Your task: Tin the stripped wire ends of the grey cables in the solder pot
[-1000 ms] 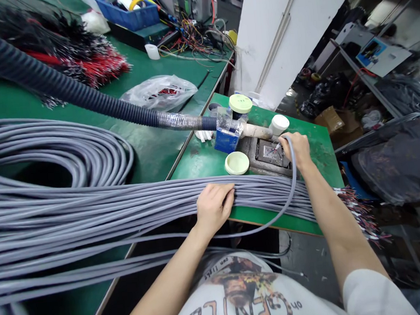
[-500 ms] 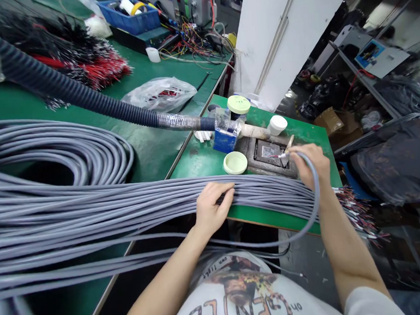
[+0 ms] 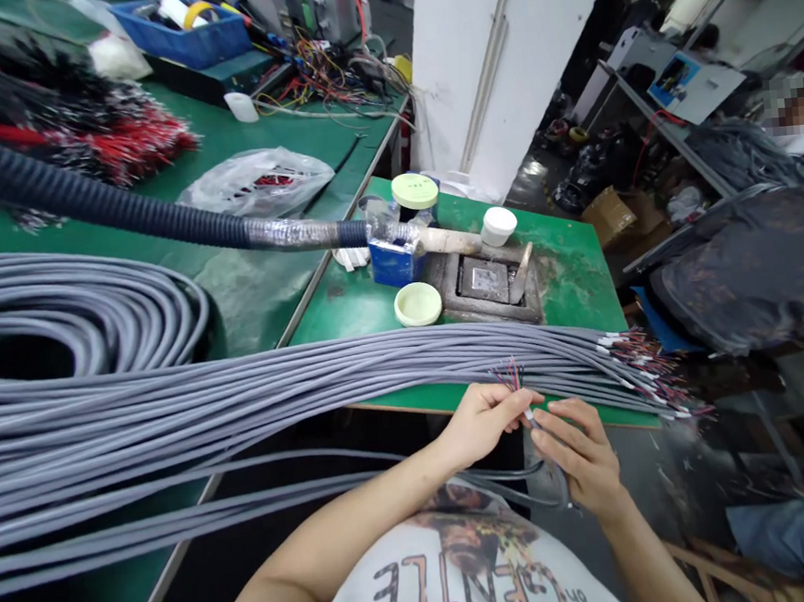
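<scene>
Just in front of my shirt, both hands meet at the end of one grey cable [image 3: 532, 415]. My left hand [image 3: 485, 419] is closed, pinching the cable just below its fanned-out thin coloured wires [image 3: 512, 376]. Curled against the same cable from the right is my right hand [image 3: 581, 454], its fingertips close to the left ones; part of the cable is hidden behind it. Beyond the hands, a thick bundle of grey cables [image 3: 379, 363] lies across the bench, with stripped, coloured wire ends [image 3: 648, 370] at its right.
A square metal pot [image 3: 488, 280] in a dark frame sits behind the bundle, a stick [image 3: 523, 268] leaning in it. A ribbed hose [image 3: 179, 216] ends beside it on a blue box [image 3: 395, 262]. Around stand a pale green lid [image 3: 417, 305] and a white tub [image 3: 499, 226].
My right hand has drawn the cable end back from the metal pot towards my body. My left hand has left the bundle, moved right and taken hold near the wires.
</scene>
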Available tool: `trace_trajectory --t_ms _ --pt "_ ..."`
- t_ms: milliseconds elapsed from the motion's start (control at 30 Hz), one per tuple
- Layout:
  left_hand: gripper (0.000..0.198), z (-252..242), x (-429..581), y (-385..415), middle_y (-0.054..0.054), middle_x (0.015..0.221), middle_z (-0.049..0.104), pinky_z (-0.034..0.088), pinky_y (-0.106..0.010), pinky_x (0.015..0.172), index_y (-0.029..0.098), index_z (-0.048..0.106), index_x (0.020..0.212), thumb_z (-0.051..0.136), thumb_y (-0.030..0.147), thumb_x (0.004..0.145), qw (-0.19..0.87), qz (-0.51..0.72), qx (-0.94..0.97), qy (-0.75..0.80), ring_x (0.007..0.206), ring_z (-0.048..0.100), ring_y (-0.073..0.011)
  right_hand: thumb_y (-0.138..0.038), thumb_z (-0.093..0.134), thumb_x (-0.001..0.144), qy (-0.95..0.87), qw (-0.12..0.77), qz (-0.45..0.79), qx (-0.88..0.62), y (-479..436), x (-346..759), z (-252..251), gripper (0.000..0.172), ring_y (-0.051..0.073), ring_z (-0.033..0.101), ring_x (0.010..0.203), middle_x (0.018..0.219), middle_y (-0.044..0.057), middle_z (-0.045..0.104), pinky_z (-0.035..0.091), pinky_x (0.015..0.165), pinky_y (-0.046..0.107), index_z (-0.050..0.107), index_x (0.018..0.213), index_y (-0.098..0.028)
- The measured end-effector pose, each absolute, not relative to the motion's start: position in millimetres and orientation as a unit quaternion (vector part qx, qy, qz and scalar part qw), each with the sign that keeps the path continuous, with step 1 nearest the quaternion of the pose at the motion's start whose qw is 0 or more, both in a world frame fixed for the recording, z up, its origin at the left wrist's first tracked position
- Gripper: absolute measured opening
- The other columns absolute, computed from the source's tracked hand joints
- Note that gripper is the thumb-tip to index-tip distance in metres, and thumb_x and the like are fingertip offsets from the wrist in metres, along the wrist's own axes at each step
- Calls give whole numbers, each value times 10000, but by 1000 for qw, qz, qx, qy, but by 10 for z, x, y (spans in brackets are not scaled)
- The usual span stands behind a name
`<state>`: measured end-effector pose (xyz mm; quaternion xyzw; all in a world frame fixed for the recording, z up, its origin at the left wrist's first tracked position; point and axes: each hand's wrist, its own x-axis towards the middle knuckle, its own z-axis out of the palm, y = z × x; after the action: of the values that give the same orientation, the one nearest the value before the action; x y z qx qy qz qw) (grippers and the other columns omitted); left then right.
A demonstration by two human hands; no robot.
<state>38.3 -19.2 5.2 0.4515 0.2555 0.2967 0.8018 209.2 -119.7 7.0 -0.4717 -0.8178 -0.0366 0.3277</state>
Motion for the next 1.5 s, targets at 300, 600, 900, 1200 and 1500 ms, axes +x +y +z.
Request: trace_trajectory --t_ms 300,600,900,1200,1500 --pt "409 39 466 -281 -59 721 686 415 -210 563 118 702 655 614 491 797 787 285 485 254 545 488 -79 -112 628 812 -802 362 -31 -475 -1343 2144 -80 497 243 542 1157 1147 73 685 485 898 492 547 1275 -273" --pt "390 63 497 -289 -27 586 623 394 -213 545 122 742 768 645 500 764 807 274 451 265 515 463 -80 -104 628 807 -796 375 -23 -475 -1349 2122 -88 492 241 545 1132 1155 80 680 479 898 489 558 1270 -257" --pt "400 41 513 -303 -25 579 601 381 -216 553 112 752 853 650 488 765 828 260 430 252 530 460 -82 -56 649 759 -793 377 -14 -478 -1387 2103 -59 553 263 534 1110 1170 97 667 469 887 500 562 1273 -241" --pt "381 25 565 -291 -69 709 678 373 -219 540 109 728 725 657 482 757 841 233 419 250 529 468 -74 -78 525 828 -662 461 127 -577 -1435 2002 68 279 174 629 765 834 60 700 496 690 327 654 1044 -201" --pt "274 -40 625 -299 26 569 542 354 -193 503 140 635 723 666 407 774 788 282 472 277 498 434 -62 -338 552 862 -431 481 348 -679 -1374 1860 30 260 73 465 370 424 -41 553 366 422 186 650 699 -160"
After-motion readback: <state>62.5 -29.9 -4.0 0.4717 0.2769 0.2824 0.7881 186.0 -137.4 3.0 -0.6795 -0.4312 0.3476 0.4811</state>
